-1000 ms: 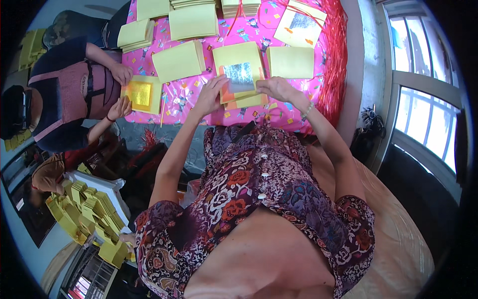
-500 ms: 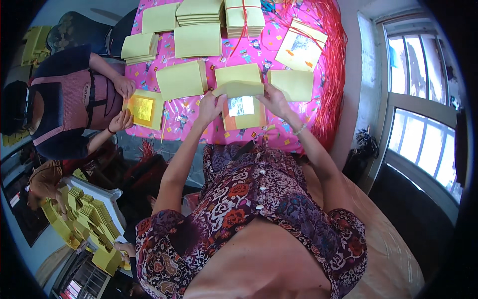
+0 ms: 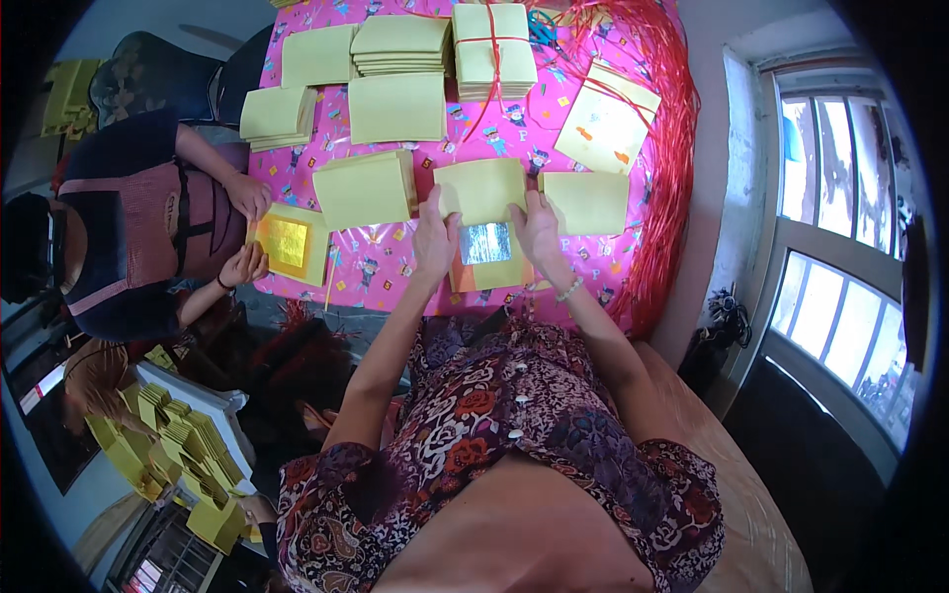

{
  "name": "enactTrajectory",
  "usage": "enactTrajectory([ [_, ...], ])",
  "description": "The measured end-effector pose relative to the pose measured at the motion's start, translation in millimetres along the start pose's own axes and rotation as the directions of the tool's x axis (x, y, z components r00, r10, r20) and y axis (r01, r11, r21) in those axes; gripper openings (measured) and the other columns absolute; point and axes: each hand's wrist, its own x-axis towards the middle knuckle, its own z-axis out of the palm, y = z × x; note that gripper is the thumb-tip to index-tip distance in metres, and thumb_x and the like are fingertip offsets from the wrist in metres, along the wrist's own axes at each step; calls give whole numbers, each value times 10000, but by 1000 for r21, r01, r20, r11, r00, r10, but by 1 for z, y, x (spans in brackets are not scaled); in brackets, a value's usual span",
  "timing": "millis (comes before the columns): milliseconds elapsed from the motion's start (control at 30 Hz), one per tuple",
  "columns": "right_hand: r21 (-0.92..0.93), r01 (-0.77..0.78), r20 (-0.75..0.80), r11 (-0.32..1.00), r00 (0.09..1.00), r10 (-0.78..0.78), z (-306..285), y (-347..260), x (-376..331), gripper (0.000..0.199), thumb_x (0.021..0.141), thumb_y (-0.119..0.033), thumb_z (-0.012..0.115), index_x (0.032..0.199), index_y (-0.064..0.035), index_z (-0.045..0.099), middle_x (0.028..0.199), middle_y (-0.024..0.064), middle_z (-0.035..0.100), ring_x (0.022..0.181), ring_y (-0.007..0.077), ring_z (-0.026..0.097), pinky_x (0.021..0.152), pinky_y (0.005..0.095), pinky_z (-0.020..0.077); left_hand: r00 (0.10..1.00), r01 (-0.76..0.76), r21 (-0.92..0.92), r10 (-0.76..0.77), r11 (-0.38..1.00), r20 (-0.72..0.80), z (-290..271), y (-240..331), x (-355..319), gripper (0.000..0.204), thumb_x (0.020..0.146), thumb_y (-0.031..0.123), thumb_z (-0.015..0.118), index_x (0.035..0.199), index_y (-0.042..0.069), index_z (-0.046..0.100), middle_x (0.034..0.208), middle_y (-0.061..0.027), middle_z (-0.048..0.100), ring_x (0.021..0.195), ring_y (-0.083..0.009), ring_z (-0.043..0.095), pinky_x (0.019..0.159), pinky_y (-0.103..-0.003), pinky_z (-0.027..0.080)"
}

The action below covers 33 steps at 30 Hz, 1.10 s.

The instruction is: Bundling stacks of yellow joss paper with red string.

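Note:
A pale yellow paper sheet (image 3: 481, 190) lies nearly flat between my hands, on or just above a place where more yellow paper lay. My left hand (image 3: 435, 240) holds its near left corner, fingers closed at the edge. At the near right corner my right hand (image 3: 539, 233) grips it the same way, thumb on top. Just in front of me is another yellow sheet with a silver foil square (image 3: 485, 243) and an orange band at its near edge. Stacks of yellow paper flank my hands: one at left (image 3: 363, 191), one at right (image 3: 585, 203).
Far on the pink patterned tablecloth (image 3: 386, 267) stand more paper stacks (image 3: 397, 109) and a bundle tied with red string (image 3: 494, 49). Red plastic strands (image 3: 662, 168) hang along the right edge. At left, a co-worker's hands (image 3: 247, 262) hold gold-foiled paper.
The curled yellow sheet has come down flatter between my hands. More of the silver foil sheet shows. The whole view has shifted slightly, so the table sits lower in it.

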Motion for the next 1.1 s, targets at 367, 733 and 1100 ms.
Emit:
enactTrajectory([
  [367,-109,-59,58,992,996,65,-1,-4,-2,244,857,-134,635,953,18,469,915,252,547,844,443,547,734,520,454,979,71,54,-79,996,186,-5,3,0,320,881,118,599,1190,92,518,1029,-168,527,884,-379,581,728,-474,479],
  [733,-155,-165,171,974,967,191,-4,-4,1,303,855,-145,621,1060,45,505,978,263,581,899,424,586,770,495,485,990,74,4,-74,997,120,-3,7,-4,339,855,82,628,1183,84,541,986,-171,542,894,-376,567,761,-453,461],
  [1100,-135,-152,140,979,975,171,4,7,-2,284,855,-150,637,1016,37,495,952,266,579,859,446,589,734,502,483,985,109,22,-111,994,134,2,4,-4,354,838,73,640,1180,80,551,954,-165,526,949,-366,542,807,-458,445],
])
